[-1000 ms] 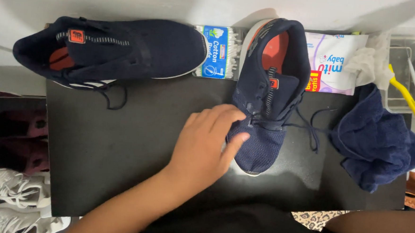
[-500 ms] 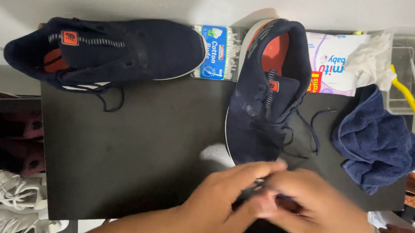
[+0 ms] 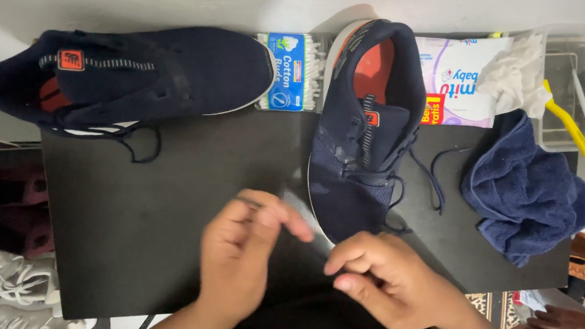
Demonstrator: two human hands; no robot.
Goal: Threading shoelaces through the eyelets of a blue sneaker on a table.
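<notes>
Two bare hands worked low over a matte black board (image 3: 170, 198), close together at its near edge. The left hand (image 3: 241, 255) was curled, thumb and forefinger pinched on a thin dark lace (image 3: 245, 202); motion blur softened the fingers. The right hand (image 3: 386, 279) was half-closed, fingers bent inward, forefinger tip just short of the left hand; whether it held anything could not be told.

Just beyond the right hand stood the near shoe (image 3: 364, 128), navy knit mesh, toe toward the person, white sole rim, orange insole showing in the round collar. Its loose laces trailed off to the right across the board. The toe lay almost touching the right knuckles.

A second shoe (image 3: 130, 76), same navy knit, lay on its side along the board's far left edge, toe pointing right, lace hanging down.

Between the two shoes sat a clear pack of cotton buds (image 3: 291, 71) with a blue label. Right of the near shoe: a soft white-and-lilac wipes pack (image 3: 457, 80), crumpled white tissue (image 3: 517, 73), a rumpled navy terry towel (image 3: 528, 193), and a yellow brush handle (image 3: 574, 136) across a clear plastic box (image 3: 568, 59). White sneakers (image 3: 6, 283) lay on the floor, lower left.
</notes>
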